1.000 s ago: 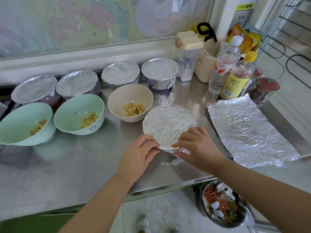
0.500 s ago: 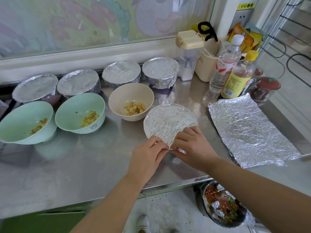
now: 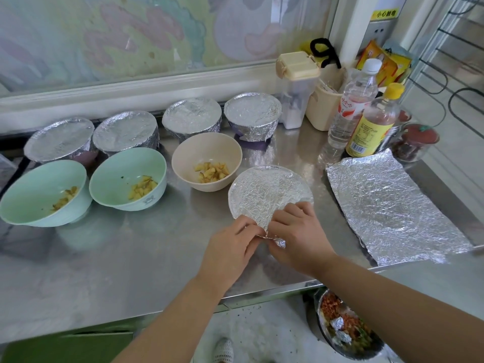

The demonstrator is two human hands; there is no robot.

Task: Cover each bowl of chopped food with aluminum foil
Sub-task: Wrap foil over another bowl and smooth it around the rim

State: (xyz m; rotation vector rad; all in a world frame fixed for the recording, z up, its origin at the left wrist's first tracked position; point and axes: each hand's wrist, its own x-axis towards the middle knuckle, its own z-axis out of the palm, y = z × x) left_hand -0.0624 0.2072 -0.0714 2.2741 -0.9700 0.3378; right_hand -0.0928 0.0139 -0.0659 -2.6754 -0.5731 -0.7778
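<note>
Left hand (image 3: 230, 247) and right hand (image 3: 298, 239) have scooted closer at 6 o'clock on the round foil-covered bowl (image 3: 267, 192), fingers (image 3: 289, 212) pinching crumpled foil (image 3: 279, 242); bowl upright.

Bright, even daylight reaches me through the frosted pane (image 3: 131, 35) at the back. The steel worktop (image 3: 117, 258) shows a milky sheen, with a soft reflection and no hard shadow under the green bowl (image 3: 42, 192). The foil cover (image 3: 267, 195) and loose foil sheet (image 3: 387, 205) sparkle with small glare points. The left hand (image 3: 230, 244) and right hand (image 3: 298, 239) cast only a faint smudge. My lens bows the wire rack (image 3: 450, 61) at the edge, and the corners go soft.
</note>
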